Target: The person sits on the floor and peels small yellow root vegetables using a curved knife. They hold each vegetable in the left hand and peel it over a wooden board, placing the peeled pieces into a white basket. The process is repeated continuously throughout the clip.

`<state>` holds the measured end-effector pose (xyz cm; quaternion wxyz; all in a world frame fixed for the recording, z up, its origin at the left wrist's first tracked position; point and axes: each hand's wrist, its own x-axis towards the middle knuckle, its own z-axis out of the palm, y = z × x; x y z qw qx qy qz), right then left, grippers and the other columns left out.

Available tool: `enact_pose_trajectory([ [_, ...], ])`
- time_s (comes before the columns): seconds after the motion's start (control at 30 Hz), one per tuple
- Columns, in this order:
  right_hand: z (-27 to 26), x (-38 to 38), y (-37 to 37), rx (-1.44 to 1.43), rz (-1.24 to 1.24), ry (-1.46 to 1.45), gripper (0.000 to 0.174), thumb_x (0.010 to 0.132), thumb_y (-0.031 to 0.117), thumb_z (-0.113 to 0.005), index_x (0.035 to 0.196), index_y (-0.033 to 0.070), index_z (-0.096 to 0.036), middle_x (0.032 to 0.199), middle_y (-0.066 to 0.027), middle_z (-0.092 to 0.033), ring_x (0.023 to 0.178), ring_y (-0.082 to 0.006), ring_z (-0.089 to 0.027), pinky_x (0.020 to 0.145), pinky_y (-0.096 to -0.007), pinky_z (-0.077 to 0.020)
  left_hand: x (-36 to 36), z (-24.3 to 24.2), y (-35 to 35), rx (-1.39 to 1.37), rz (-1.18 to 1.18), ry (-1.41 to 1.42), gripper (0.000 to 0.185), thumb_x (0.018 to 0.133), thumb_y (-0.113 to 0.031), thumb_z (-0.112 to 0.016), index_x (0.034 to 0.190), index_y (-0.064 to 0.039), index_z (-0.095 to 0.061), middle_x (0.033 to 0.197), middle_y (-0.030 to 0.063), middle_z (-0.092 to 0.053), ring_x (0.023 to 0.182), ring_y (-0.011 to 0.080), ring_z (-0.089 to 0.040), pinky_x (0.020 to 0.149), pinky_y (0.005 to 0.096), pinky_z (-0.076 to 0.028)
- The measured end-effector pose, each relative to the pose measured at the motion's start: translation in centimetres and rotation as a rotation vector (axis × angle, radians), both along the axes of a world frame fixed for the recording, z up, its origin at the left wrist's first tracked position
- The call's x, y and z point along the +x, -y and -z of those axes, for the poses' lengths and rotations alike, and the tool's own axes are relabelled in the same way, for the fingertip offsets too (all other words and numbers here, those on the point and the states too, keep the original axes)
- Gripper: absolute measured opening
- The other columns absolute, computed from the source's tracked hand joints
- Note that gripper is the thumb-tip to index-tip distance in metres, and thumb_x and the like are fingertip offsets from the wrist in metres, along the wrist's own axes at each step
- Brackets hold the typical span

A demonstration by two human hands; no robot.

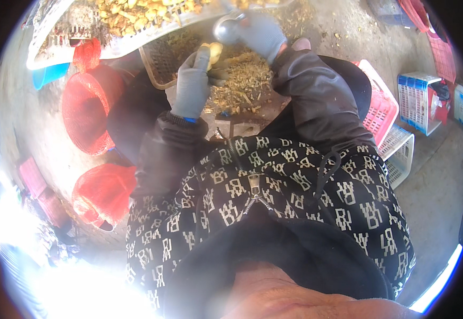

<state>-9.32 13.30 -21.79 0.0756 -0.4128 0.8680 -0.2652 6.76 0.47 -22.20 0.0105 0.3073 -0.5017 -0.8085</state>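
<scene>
My left hand [193, 81], in a grey knit glove, pinches a pale yellow lump of produce [215, 54] between thumb and fingers. It may be a mushroom or a root; I cannot tell which. To its upper right, my right hand [261, 35], gloved alike and blurred, is closed around a shiny rounded metal tool [225, 28]. The tool's exact kind is unclear, and it is apart from the lump. Beneath both hands, yellowish trimmings [247, 81] cover the floor between my knees. A white plastic crate [62, 50] ahead on the left holds many similar yellow pieces [135, 16].
A dirty plastic crate [157, 67] stands beside my left knee. Red mesh bags [89, 109] and a blue tub [50, 75] are at left. Pink [379, 103], white [401, 159] and blue-and-white crates [415, 99] sit at right on the concrete floor.
</scene>
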Motion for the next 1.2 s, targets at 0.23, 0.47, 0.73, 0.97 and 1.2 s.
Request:
enact_pose_trajectory([
  [0.23,1.1,-0.2,0.1,-0.184,0.068,0.472,0.043,0.086,0.039,-0.072,0.112,0.004,-0.067,0.084,-0.0096,-0.071,0.076,-0.0184,-0.067,0.071,-0.0334,-0.0534,0.1,-0.1,0.7,0.057,-0.046,0.003,0.046,0.103,-0.044,-0.052,0.119,-0.001,-0.062,0.086,0.0098,-0.068,0.059,0.0102,-0.057,0.049,0.0223,-0.044],
  [0.47,1.0,-0.1,0.2,-0.189,0.029,0.541,0.041,0.087,0.031,-0.072,0.117,0.004,-0.069,0.083,-0.0078,-0.072,0.076,-0.0158,-0.067,0.069,-0.0323,-0.0529,0.9,0.0,1.4,0.161,0.032,-0.085,0.033,0.103,-0.039,-0.055,0.115,-0.008,-0.058,0.086,0.0031,-0.06,0.068,0.0095,-0.055,0.052,0.019,-0.04],
  [0.73,1.6,0.5,0.6,-0.139,0.068,0.396,0.046,0.088,0.039,-0.071,0.121,0.007,-0.068,0.09,-0.0099,-0.072,0.08,-0.0186,-0.069,0.073,-0.0333,-0.0548,0.4,0.9,1.5,0.376,-0.123,0.053,0.041,0.104,-0.042,-0.051,0.115,-0.004,-0.06,0.088,0.0083,-0.06,0.062,0.0108,-0.051,0.047,0.0208,-0.035],
  [0.97,1.3,0.2,0.1,-0.07,-0.051,0.193,0.049,0.085,0.047,-0.071,0.117,0.009,-0.068,0.09,-0.0086,-0.072,0.083,-0.0211,-0.069,0.073,-0.0349,-0.0545,0.6,0.9,1.6,0.304,-0.077,0.068,0.04,0.105,-0.041,-0.05,0.113,-0.003,-0.06,0.085,0.0077,-0.059,0.059,0.0108,-0.05,0.045,0.0219,-0.034],
  [1.2,1.6,0.3,0.5,-0.117,-0.121,0.409,0.048,0.087,0.037,-0.074,0.12,0.003,-0.066,0.088,-0.0096,-0.072,0.076,-0.0165,-0.067,0.071,-0.0339,-0.0544,0.9,1.2,2.3,0.508,-0.158,0.031,0.038,0.105,-0.038,-0.05,0.114,-0.003,-0.061,0.081,0.0067,-0.058,0.056,0.0121,-0.049,0.044,0.0225,-0.034],
])
